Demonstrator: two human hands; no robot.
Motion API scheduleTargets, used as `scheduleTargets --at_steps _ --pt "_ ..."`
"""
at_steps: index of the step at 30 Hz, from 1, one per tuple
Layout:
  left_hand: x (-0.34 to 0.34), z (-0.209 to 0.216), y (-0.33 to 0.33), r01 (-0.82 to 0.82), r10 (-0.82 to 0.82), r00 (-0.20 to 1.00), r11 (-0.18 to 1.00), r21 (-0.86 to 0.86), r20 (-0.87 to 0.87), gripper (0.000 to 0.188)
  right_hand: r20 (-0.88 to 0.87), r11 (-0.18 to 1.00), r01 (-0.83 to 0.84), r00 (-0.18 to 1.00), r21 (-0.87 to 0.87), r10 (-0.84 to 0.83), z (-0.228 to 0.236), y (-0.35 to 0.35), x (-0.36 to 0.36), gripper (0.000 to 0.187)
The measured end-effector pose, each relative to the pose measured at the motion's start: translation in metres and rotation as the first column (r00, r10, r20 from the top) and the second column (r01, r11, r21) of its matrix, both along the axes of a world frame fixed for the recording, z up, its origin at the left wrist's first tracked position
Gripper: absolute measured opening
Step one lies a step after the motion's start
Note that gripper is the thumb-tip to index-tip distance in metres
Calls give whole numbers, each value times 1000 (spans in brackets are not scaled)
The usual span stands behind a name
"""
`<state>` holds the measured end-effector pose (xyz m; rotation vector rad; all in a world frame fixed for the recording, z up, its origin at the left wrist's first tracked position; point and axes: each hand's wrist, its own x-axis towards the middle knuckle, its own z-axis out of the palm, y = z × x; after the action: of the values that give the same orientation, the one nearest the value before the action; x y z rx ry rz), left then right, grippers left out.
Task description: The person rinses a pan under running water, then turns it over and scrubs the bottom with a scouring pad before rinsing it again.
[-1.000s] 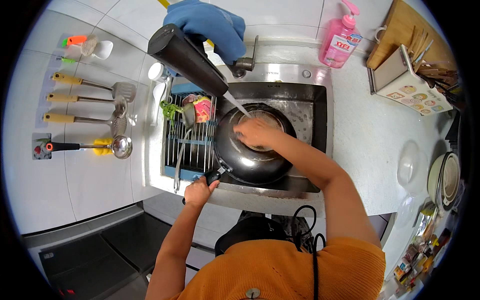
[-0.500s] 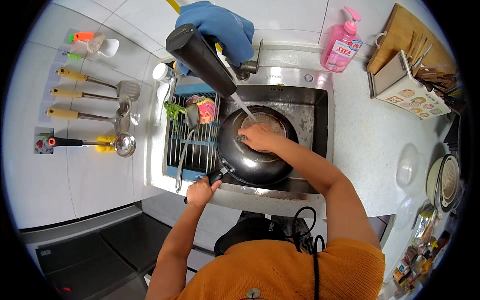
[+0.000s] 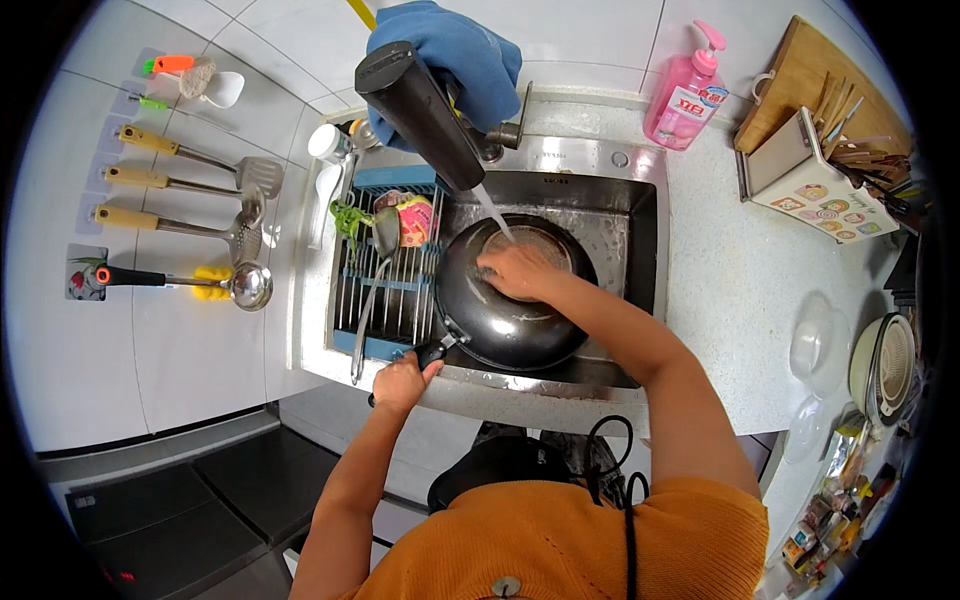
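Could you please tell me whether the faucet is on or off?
On: water streams from the black faucet onto the upturned pan.

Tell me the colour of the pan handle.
The pan handle is black; it shows best in the head view.

The pan (image 3: 510,330) is glossy metal, its base (image 3: 550,248) rougher and duller; the handle (image 3: 431,353) looks like smooth black plastic. The sink (image 3: 585,152) is satiny steel, shiny where wet. The tap (image 3: 420,115) has a smooth dark finish, the cloth (image 3: 455,60) a soft, matt one. Bottle (image 3: 685,100): glossy plastic; board (image 3: 812,75): wood; bench (image 3: 720,300): pale, speckled, stone-like; ladle (image 3: 251,287): polished metal
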<state>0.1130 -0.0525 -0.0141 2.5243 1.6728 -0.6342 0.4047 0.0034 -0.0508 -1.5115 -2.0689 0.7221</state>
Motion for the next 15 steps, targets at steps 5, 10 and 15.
scheduleTargets --at_steps 5,10,15 --pt "2 1 0 1 -1 1000 1000 5 -1 63 99 989 139 986 -48 -133 -6 32 6 22" --pt "3 6 1 -6 6 1000 999 -36 -12 63 3 994 -95 996 54 94 4 -14 11 22" --pt "4 3 2 25 -24 999 1000 -7 24 61 72 979 -204 977 10 203 10 -50 27 21"
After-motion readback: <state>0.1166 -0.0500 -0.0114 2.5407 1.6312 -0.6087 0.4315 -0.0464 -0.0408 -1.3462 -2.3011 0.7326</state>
